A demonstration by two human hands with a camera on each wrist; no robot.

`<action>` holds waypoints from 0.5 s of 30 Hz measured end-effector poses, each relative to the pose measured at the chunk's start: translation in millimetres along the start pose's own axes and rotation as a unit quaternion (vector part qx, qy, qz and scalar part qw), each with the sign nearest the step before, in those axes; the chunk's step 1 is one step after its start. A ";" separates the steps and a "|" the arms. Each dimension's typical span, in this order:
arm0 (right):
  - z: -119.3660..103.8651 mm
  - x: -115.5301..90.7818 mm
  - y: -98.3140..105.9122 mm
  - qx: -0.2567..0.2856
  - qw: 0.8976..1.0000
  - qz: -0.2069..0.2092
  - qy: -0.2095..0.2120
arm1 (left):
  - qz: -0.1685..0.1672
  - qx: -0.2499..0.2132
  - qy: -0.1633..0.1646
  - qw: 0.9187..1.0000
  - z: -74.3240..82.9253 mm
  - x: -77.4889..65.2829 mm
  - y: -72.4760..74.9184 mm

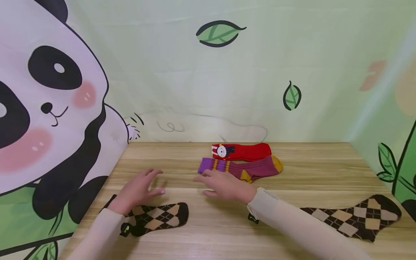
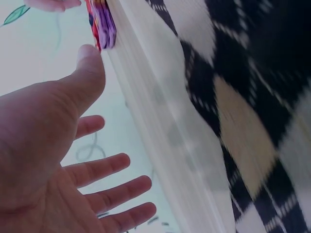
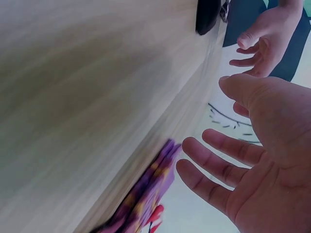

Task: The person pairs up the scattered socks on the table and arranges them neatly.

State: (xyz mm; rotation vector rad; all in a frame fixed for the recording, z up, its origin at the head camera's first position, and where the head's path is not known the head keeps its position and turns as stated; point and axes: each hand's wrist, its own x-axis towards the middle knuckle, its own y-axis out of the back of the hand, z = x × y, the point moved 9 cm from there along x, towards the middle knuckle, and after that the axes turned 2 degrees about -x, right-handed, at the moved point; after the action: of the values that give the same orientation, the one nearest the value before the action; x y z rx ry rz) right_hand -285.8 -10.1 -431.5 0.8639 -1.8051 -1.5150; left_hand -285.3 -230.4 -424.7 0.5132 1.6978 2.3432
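My left hand (image 1: 139, 191) hovers over the table's left side with fingers spread and nothing in them. Below its wrist lies a black, tan and grey argyle sock (image 1: 162, 216), partly covered by the forearm; its pattern (image 2: 243, 131) fills the right of the left wrist view. My right hand (image 1: 224, 185), also empty with parted fingers, is held in front of a purple sock (image 1: 260, 168) with mustard heel and toe, overlapping it in the head view. Behind that one lies a red sock (image 1: 251, 151) with a white animal face. Another argyle sock (image 1: 360, 216) extends from under the right forearm.
The wooden table (image 1: 214, 234) ends at a pale green backdrop (image 1: 156, 72) printed with leaves. A large printed panda (image 1: 91, 126) covers the left side. Small dark pieces (image 1: 125, 229) show beside both wrists.
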 end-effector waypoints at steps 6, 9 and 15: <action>-19.9 9.6 -3.8 -0.005 1.000 0.000 0.026 | -0.006 -0.002 0.019 1.000 -21.1 -21.4 7.2; -29.3 12.0 -4.6 -0.008 0.999 0.004 0.039 | -0.012 -0.008 0.029 0.999 -28.3 -31.6 10.3; -42.1 17.7 -10.7 -0.001 0.999 -0.002 0.054 | -0.011 -0.015 0.030 0.999 -40.4 -46.8 15.2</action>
State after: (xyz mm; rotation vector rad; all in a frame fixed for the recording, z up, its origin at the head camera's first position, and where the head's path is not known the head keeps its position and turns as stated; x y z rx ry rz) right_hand -261.7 -50.2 -435.0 0.9308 -1.7247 -1.4442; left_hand -257.5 -287.5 -429.0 0.4220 1.6817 2.3878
